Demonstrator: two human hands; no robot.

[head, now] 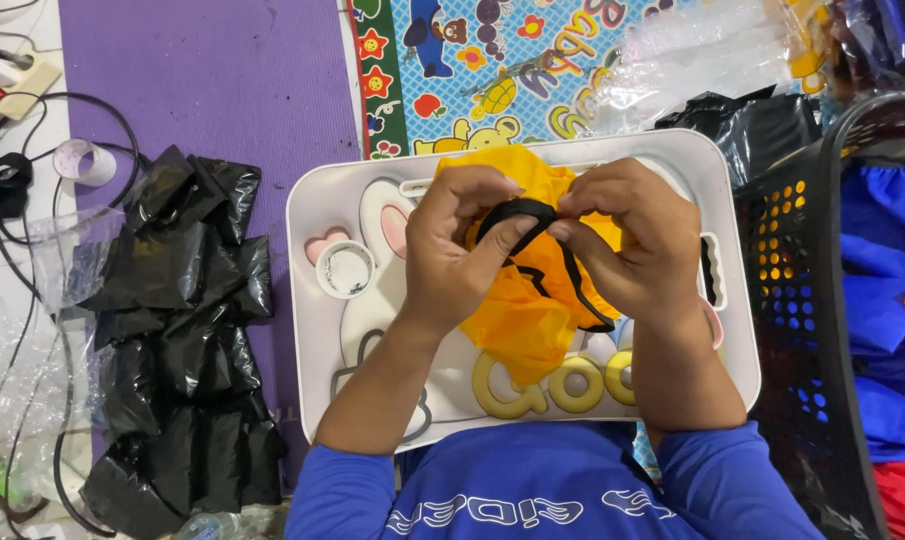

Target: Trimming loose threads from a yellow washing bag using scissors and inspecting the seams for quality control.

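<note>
1. Yellow cloth (533, 300) with black strap (518, 212) is bunched over the white lap tray's (318, 330) middle, held up for working.
2. Left hand (458, 245) and right hand (628, 235), fingers clamped on the strap, pinch it taut.
3. Tape roll (346, 269) sits near the tray's left edge.

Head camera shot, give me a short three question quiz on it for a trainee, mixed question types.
1. True or false: both hands grip the black strap over the orange fabric.
2. Which hand is nearer the tape roll on the white tray?
A. left hand
B. right hand
3. What lies on the purple mat beside the tray?

Key:
1. True
2. A
3. A pile of folded black plastic bags
</note>
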